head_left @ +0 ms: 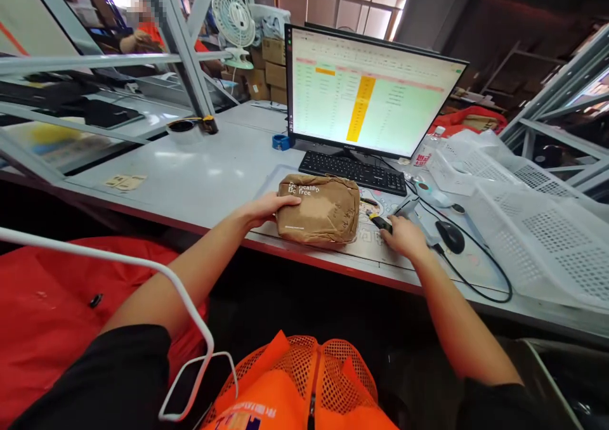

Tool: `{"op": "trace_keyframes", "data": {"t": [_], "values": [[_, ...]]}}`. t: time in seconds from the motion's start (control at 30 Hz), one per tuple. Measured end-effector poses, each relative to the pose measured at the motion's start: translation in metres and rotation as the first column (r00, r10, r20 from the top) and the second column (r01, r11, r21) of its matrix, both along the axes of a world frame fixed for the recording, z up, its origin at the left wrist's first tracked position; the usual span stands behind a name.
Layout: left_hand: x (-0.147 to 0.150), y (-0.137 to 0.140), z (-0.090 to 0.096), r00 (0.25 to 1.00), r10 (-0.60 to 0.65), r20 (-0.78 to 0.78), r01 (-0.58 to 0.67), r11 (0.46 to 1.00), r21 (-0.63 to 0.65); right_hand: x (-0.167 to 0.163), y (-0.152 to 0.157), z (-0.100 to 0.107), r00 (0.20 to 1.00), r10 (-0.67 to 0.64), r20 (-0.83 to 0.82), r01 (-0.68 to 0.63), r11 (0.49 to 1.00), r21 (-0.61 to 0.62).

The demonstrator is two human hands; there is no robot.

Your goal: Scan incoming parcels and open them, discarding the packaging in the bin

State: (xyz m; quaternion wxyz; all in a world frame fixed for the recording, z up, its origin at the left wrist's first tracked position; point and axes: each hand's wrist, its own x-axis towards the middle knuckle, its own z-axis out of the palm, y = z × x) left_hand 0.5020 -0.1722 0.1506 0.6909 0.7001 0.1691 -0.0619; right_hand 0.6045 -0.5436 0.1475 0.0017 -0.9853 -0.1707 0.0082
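Two grips, scuff risk.
Pinching brown package (323,211) with left hand (266,208), yellow-black tool (381,222) at its 3 o'clock with right hand (408,235); could scuff package by drifting inward.

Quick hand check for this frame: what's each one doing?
Left hand: holding the left end of the brown package, thumb on top.
Right hand: closed on a black-and-yellow tool.

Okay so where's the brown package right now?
In the head view, the brown package is near the middle, by the front edge of the desk, its left end in the left hand and the black keyboard just beyond it.
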Motion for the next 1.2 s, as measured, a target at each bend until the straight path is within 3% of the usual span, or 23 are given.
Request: {"op": "trace_keyframes", "data": {"t": [0.1,0.2,0.23,0.3,0.37,0.4,0.53,0.6,0.7,0.77,0.87,1.07,1.2], "values": [[-0.006,-0.005,0.001,0.995,-0.012,0.103,0.010,1.000,0.025,0.004,-0.001,-0.019,1.000,-0.004,0.000,0.004,0.999,-0.033],[-0.015,-0.013,0.003,0.956,0.003,0.295,-0.048,0.988,0.145,0.006,-0.016,-0.016,0.999,-0.005,0.031,-0.002,0.979,0.202],[-0.018,-0.015,0.003,0.935,0.013,0.353,-0.101,0.967,0.234,0.006,-0.023,-0.009,1.000,0.003,0.019,-0.009,0.943,0.334],[-0.025,-0.016,0.002,0.888,-0.012,0.460,-0.215,0.873,0.438,0.003,-0.035,0.014,0.999,0.051,-0.012,-0.034,0.812,0.583],[-0.030,-0.016,-0.002,0.837,-0.122,0.534,-0.266,0.761,0.591,-0.004,-0.043,0.046,0.989,0.144,-0.018,-0.090,0.709,0.700],[-0.032,-0.015,-0.003,0.811,-0.187,0.554,-0.267,0.725,0.635,-0.008,-0.043,0.064,0.980,0.201,-0.009,-0.137,0.697,0.703],[-0.036,-0.015,-0.004,0.737,-0.346,0.581,-0.249,0.659,0.709,-0.024,-0.018,0.130,0.870,0.492,0.034,-0.436,0.734,0.521],[-0.037,-0.018,0.000,0.717,-0.385,0.581,-0.246,0.640,0.728,-0.031,0.010,0.152,0.762,0.645,0.068,-0.611,0.679,0.406],[-0.038,-0.021,0.007,0.710,-0.405,0.576,-0.235,0.635,0.736,-0.041,0.052,0.168,0.579,0.806,0.124,-0.807,0.545,0.228],[-0.038,-0.020,0.008,0.724,-0.396,0.565,-0.224,0.639,0.736,-0.047,0.071,0.170,0.503,0.851,0.154,-0.864,0.491,0.110],[-0.037,-0.016,0.005,0.747,-0.364,0.556,-0.225,0.648,0.727,-0.055,0.080,0.165,0.483,0.854,0.195,-0.871,0.491,0.011],[-0.032,-0.011,0.000,0.754,-0.344,0.559,-0.209,0.681,0.701,-0.067,0.080,0.144,0.526,0.798,0.293,-0.801,0.581,-0.144],[-0.030,-0.007,-0.004,0.759,-0.314,0.570,-0.187,0.734,0.653,-0.069,0.085,0.127,0.554,0.747,0.367,-0.706,0.656,-0.267]]}}
